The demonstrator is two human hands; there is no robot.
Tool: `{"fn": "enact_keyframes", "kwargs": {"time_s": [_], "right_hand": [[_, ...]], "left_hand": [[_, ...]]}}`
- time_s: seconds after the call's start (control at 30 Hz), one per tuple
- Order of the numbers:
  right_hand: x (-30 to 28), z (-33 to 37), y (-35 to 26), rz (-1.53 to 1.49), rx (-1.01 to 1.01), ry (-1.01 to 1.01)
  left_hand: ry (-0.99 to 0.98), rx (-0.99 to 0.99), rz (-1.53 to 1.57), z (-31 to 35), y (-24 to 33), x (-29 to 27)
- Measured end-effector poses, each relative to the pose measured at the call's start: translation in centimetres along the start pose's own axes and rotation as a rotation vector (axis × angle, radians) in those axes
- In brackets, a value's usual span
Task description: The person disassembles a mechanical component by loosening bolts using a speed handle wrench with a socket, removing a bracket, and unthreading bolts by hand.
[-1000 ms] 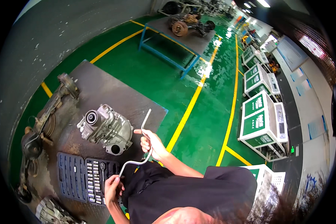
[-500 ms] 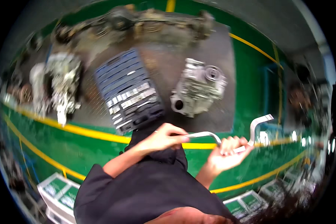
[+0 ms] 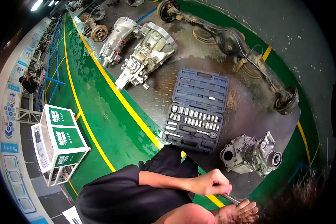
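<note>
Hands low in the view, both on one tool: left hand [image 3: 212, 182] curled shut around the upper part of a bent metal crank wrench [image 3: 227, 197], right hand [image 3: 239, 212] closed about its lower end near the bottom edge; only a short bright stretch of the shaft shows between the two fists. Differential housing [image 3: 252, 154], cast grey metal, lies on the dark checker-plate mat [image 3: 246, 112] just above the hands, apart from them. Socket set case [image 3: 196, 112], blue, lid open, sits on the same mat to the left of the housing; sockets in rows, a ratchet lying in the lower tray. Two gearboxes [image 3: 142, 56] rest farther up the mat; a rusty axle assembly [image 3: 246, 52] runs along its far edge. Green floor [image 3: 97, 123] with yellow lines; green-and-white cabinet [image 3: 59, 142] at left. Step in hand, as judged: tool gripped and carried, not yet applied to anything. Next move likely calls for bringing the wrench end to the housing or fitting a socket from the case first.
</note>
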State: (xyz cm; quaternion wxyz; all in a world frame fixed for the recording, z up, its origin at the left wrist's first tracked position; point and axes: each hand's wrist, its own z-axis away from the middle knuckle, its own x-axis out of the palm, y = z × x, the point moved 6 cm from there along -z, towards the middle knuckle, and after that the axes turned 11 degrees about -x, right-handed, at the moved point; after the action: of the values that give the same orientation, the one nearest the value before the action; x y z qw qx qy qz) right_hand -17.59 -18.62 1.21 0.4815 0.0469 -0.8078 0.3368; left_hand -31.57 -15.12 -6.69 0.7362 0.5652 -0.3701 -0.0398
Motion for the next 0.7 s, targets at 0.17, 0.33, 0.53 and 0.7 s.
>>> {"fn": "enact_keyframes", "kwargs": {"time_s": [0.17, 0.33, 0.53, 0.7], "right_hand": [[1.1, 0.7, -0.5, 0.186, -0.188, 0.103], [1.0, 0.7, -2.1, 0.086, -0.264, 0.123], [4.4, -2.8, -2.4, -0.095, -0.268, -0.205], [4.9, -3.8, -5.0, -0.082, -0.330, -0.224]], "left_hand": [[0.213, -0.188, 0.227, 0.1, -0.7, -1.6], [0.270, -0.211, 0.268, -0.7, -1.3, -0.5], [0.372, -0.198, 0.313, -1.6, 3.4, -0.3], [0.249, -0.241, 0.461, -2.9, 3.0, 1.5]]}}
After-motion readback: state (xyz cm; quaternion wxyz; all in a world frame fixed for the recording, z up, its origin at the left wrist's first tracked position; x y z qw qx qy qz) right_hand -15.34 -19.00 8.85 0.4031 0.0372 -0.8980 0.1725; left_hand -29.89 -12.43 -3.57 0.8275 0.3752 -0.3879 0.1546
